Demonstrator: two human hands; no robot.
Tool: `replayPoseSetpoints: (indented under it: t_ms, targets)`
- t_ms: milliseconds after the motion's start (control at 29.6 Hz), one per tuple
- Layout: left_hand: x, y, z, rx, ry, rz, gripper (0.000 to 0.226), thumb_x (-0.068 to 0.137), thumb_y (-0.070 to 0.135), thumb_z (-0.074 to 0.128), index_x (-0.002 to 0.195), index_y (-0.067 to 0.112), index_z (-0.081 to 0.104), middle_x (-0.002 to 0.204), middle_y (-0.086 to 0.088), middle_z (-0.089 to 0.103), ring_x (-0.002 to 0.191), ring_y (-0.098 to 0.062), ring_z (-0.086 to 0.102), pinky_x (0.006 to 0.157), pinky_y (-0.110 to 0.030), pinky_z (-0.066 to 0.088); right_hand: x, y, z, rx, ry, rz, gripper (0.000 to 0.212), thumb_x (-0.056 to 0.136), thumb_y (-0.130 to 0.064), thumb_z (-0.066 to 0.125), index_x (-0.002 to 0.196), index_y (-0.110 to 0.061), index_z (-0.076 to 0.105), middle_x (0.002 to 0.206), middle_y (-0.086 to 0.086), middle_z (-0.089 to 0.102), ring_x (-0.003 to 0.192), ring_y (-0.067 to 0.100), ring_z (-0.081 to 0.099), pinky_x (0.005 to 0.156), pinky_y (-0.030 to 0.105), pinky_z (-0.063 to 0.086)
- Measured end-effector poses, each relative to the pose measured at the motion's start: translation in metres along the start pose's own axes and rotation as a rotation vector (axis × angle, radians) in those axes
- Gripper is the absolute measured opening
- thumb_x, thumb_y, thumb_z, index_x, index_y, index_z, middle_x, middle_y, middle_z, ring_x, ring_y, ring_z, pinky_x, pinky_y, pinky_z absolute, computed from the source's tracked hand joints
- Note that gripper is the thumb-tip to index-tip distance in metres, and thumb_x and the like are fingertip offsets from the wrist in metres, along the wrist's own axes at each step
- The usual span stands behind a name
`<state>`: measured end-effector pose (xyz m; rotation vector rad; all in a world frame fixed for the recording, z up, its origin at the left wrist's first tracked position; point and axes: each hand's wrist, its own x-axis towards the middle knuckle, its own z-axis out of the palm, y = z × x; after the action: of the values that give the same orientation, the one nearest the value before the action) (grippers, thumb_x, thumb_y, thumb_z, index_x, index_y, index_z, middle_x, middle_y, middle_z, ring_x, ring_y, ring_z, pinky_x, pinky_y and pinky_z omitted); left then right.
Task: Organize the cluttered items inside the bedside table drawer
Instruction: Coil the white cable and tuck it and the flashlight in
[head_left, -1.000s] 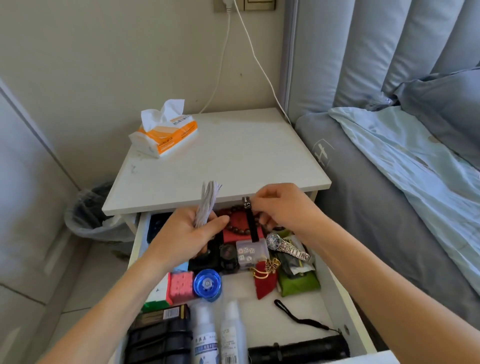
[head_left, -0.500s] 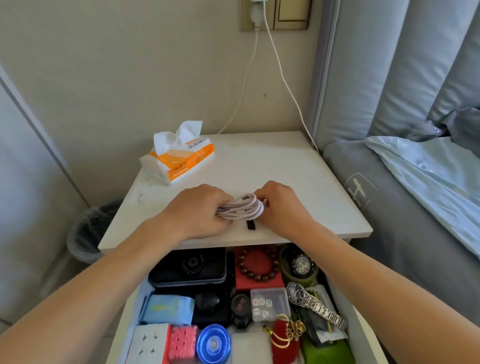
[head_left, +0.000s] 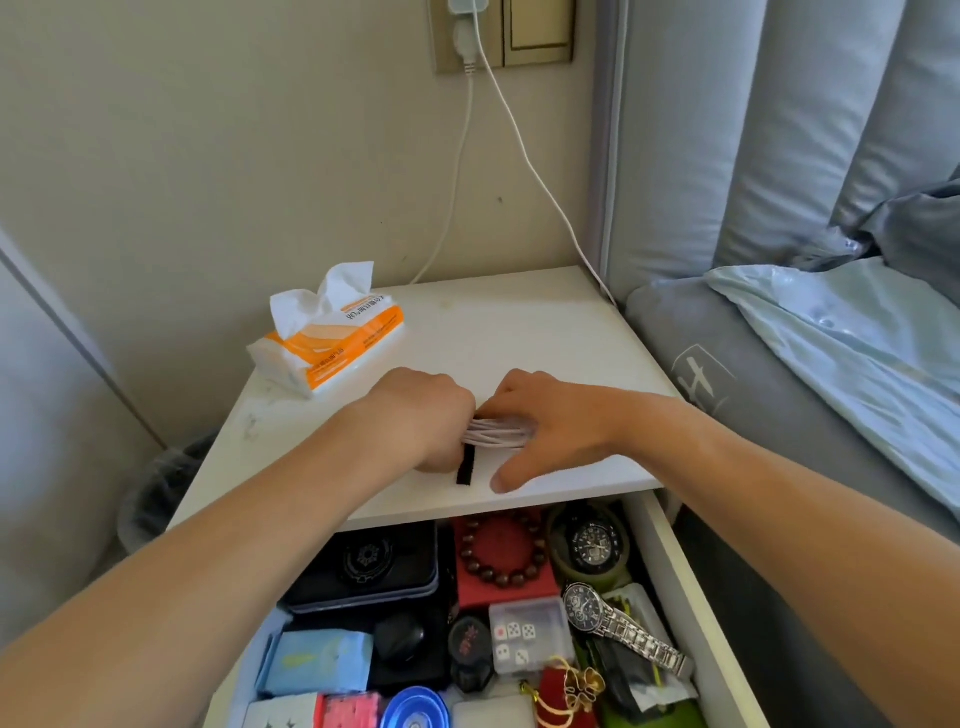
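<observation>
Both hands work on top of the bedside table (head_left: 519, 332), near its front edge. The left hand (head_left: 415, 415) is curled into a fist around one end of a coiled white cable (head_left: 498, 434), gripping the bundle from the left. The right hand (head_left: 550, 421) lies over the other end of the coil, fingers bent down onto it and thumb extended toward the table edge; whether these fingers close around the cable or only press on it cannot be determined. A black strap (head_left: 466, 466) hangs from the bundle beside the left hand and lies flat on the tabletop, pointing toward the front edge.

The drawer (head_left: 691, 597) below is pulled open. At its rear, from left to right: a black case (head_left: 374, 566), a red box (head_left: 506, 566) with a ring of brown beads (head_left: 470, 551) resting on it, and a black watch (head_left: 589, 540) set in a green round holder. In front of these lie a clear box of dice (head_left: 524, 631), a silver metal-band watch (head_left: 623, 626), a small black round container (head_left: 470, 647) and a pale blue packet (head_left: 317, 660). At the lower frame edge, a blue disc (head_left: 415, 709), a pink block (head_left: 350, 712) and a red pouch (head_left: 563, 699) with a gold tie are partly visible.

A tissue pack (head_left: 332, 338) with orange print sits at the rear left of the tabletop. Two white cords (head_left: 524, 150) run down the wall from a socket (head_left: 465, 31). A bed (head_left: 810, 374) stands just beside the table on the right.
</observation>
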<state>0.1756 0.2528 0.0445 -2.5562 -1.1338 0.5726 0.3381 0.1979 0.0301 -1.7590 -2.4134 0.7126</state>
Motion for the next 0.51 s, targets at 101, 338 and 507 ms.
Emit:
replayPoseSetpoints:
  t_ms: [101,338,507]
  targets:
    - [0.001,0.007,-0.008,0.047,-0.046,-0.035,0.019,0.088,0.024,0.055,0.072,0.023,0.046,0.078,0.002,0.049,0.060,-0.014,0.046,0.049,-0.027,0.029,-0.007,-0.004,0.004,-0.030,0.018,0.034,0.055,0.089,-0.069,0.039,0.134,-0.040,0.051,0.131,-0.006,0.038,0.122,0.019,0.030,0.103,0.039,0.032]
    - [-0.014,-0.019,0.007,-0.504,-0.006,0.037,0.039,0.081,0.037,0.065,0.115,0.027,0.049,0.090,0.003,0.058,0.080,-0.016,0.058,0.064,-0.032,0.047,-0.012,-0.012,0.023,-0.256,0.158,0.017,0.057,0.096,-0.066,0.018,0.139,-0.038,0.044,0.142,-0.003,0.037,0.125,0.022,0.032,0.104,0.041,0.033]
    - [-0.028,-0.030,0.036,-0.905,0.198,0.134,0.056,0.075,0.035,0.078,0.125,0.040,0.052,0.107,0.015,0.061,0.093,-0.002,0.058,0.077,-0.022,0.047,-0.015,-0.015,0.026,-0.301,0.206,0.024,0.057,0.097,-0.064,0.021,0.142,-0.035,0.043,0.142,-0.001,0.038,0.125,0.025,0.035,0.103,0.042,0.034]
